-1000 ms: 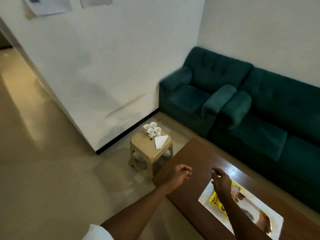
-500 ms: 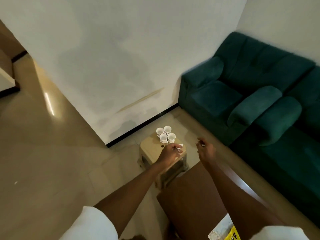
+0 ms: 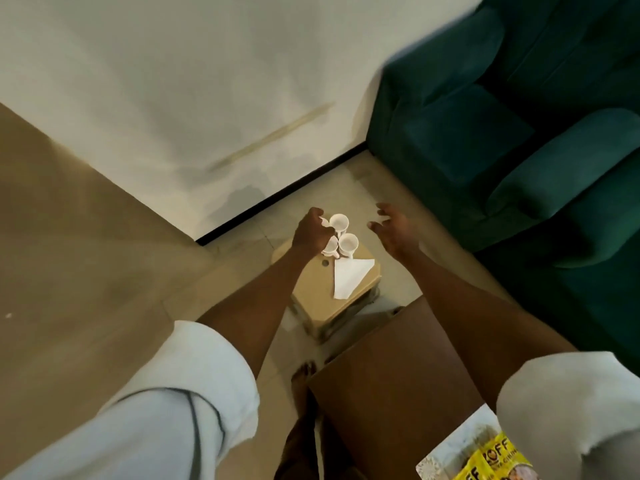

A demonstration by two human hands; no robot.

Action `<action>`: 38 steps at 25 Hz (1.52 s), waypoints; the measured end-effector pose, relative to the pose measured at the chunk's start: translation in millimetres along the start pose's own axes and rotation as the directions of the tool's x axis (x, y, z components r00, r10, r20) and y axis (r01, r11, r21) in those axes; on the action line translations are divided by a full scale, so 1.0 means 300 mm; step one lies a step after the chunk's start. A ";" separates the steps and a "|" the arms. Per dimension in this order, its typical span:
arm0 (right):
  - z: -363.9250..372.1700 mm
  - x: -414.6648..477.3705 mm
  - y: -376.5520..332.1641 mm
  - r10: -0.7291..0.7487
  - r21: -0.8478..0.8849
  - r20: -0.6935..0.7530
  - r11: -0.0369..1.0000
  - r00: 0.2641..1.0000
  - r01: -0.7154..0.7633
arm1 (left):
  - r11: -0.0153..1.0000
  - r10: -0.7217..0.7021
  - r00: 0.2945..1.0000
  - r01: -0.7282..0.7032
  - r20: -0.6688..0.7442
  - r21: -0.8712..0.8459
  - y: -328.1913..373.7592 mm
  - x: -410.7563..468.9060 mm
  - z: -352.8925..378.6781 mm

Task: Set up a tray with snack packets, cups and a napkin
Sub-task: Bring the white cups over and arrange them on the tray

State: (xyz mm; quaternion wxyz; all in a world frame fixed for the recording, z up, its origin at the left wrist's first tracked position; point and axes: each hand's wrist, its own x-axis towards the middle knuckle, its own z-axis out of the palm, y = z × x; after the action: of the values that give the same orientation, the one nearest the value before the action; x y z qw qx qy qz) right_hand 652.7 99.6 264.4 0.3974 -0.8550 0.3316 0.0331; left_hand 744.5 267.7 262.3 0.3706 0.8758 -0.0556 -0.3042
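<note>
Several small white cups (image 3: 343, 233) stand bunched at the far end of a beige plastic stool (image 3: 322, 299). A folded white napkin (image 3: 349, 277) lies on the stool just behind them on my side. My left hand (image 3: 311, 233) is closed over the left cups, fingers curled on the nearest one. My right hand (image 3: 393, 228) hovers to the right of the cups, fingers spread, holding nothing. At the bottom right, a corner of the white tray (image 3: 446, 452) shows on the brown table (image 3: 388, 375), with a yellow snack packet (image 3: 491, 459) in it.
A dark green sofa (image 3: 519, 116) fills the right side, close to the stool. A white wall (image 3: 173, 81) with a black skirting runs behind the stool. Tiled floor (image 3: 86, 254) spreads to the left. My bare foot (image 3: 303, 379) stands beside the table edge.
I have stepped closer to the stool. My left hand has moved from the napkin area onto the cups and curled around them. My right hand has spread its fingers beside them.
</note>
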 end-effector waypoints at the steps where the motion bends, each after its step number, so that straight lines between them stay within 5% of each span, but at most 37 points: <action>1: 0.049 0.054 0.023 -0.004 -0.027 0.027 1.000 1.000 0.005 | 0.999 0.009 1.000 -0.009 0.008 0.049 -0.043 0.060 0.030; 5: 0.264 0.198 0.175 0.028 -0.254 0.199 0.967 0.980 0.024 | 0.978 0.002 0.996 -0.022 0.094 0.209 -0.249 0.196 0.202; 14: 0.584 0.414 0.373 -0.045 -0.439 0.211 0.888 0.976 0.136 | 0.897 0.052 0.987 0.021 -0.153 0.441 -0.436 0.456 0.531; 28: 0.645 0.396 0.400 -0.091 -0.396 0.115 0.909 0.989 0.130 | 0.881 0.109 0.958 0.030 -0.264 0.473 -0.495 0.465 0.564; 38: 0.562 0.233 0.350 -0.088 -0.337 0.086 0.935 0.992 0.112 | 0.825 0.194 0.972 -0.087 -0.135 0.559 -0.476 0.341 0.449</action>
State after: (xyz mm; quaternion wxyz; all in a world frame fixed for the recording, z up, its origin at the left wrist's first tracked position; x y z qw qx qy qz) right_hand 679.7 131.3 58.2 0.2558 -0.9249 0.2629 0.0996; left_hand 731.5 254.5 41.8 0.1288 0.9631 -0.1702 -0.1641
